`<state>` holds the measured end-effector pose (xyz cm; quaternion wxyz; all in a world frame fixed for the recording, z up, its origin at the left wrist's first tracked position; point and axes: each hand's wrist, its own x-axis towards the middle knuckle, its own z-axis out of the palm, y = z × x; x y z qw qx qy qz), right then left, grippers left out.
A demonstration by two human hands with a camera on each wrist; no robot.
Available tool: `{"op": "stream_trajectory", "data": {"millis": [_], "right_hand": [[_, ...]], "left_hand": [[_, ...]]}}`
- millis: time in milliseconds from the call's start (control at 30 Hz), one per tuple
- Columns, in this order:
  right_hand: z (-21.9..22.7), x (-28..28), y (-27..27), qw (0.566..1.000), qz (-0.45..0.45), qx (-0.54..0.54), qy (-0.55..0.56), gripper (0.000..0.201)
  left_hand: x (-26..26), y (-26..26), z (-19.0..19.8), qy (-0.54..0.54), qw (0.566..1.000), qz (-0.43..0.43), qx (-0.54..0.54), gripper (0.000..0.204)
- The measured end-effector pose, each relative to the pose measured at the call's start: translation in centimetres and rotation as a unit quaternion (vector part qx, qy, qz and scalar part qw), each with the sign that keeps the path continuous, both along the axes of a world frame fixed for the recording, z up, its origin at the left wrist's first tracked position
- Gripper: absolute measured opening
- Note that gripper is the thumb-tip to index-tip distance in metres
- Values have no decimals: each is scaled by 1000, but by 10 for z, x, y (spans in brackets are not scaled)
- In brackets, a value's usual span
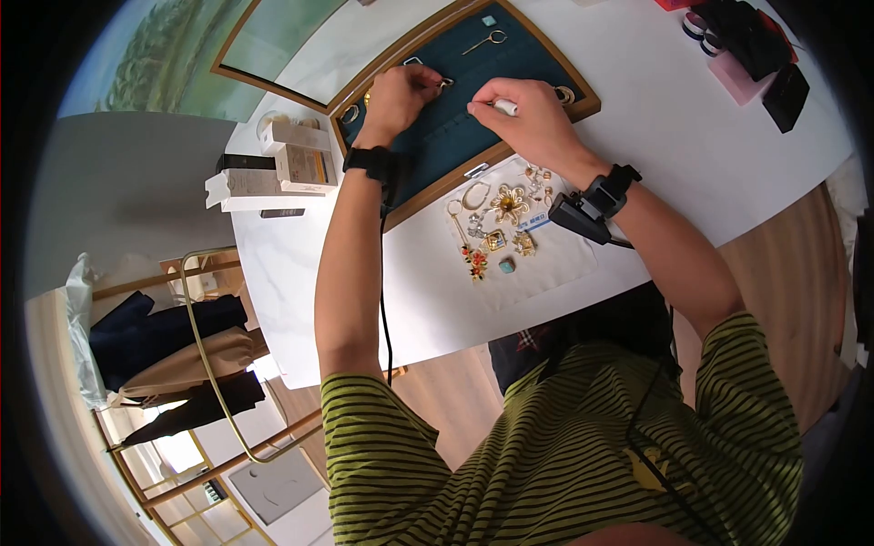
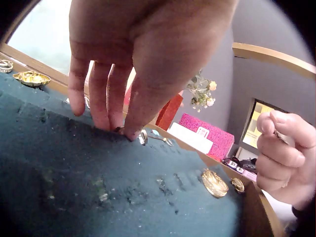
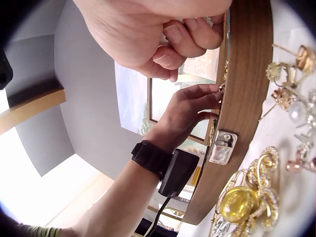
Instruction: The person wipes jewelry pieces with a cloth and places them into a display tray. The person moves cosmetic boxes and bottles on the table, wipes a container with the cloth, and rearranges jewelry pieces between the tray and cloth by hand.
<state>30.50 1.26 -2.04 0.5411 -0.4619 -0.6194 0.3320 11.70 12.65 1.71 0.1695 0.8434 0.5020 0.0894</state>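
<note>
The left hand (image 1: 393,102) reaches down to the dark teal lining of a wooden-framed case (image 1: 482,141). Its thumb and fingertips pinch a small ring (image 2: 143,137) at the lining in the left wrist view; part of the ring is hidden by the fingers. Held above the case, the right hand (image 1: 537,123) has its fingers curled round a small white thing (image 1: 505,107), mostly hidden in the hand. Gold pieces (image 2: 215,183) sit in the lining on the right side of the left wrist view, and another gold ornament (image 2: 32,78) lies at the left.
On a white cloth (image 1: 546,273) before the case lie several pieces of jewellery, among them a gold flower brooch (image 1: 510,206) and a turquoise piece (image 1: 507,266). Small boxes (image 1: 305,166) stand left of the case. Black and pink items (image 1: 742,73) lie at the far right.
</note>
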Motion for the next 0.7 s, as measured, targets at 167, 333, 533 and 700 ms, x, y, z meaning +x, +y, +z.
{"op": "stream_trajectory", "data": {"millis": [167, 333, 533, 700], "right_hand": [[-3, 0, 1, 1000, -2, 5, 8, 19], [-11, 1, 6, 998, -13, 68, -2, 19], [3, 1, -5, 1000, 0, 10, 18, 19], [-2, 2, 2, 999, -13, 42, 4, 18]], "left_hand": [[-3, 8, -16, -16, 999, 1, 29, 20], [-7, 18, -30, -36, 999, 8, 30, 25], [10, 13, -15, -36, 989, 109, 95, 24], [0, -13, 19, -106, 968, 118, 193, 24]]}}
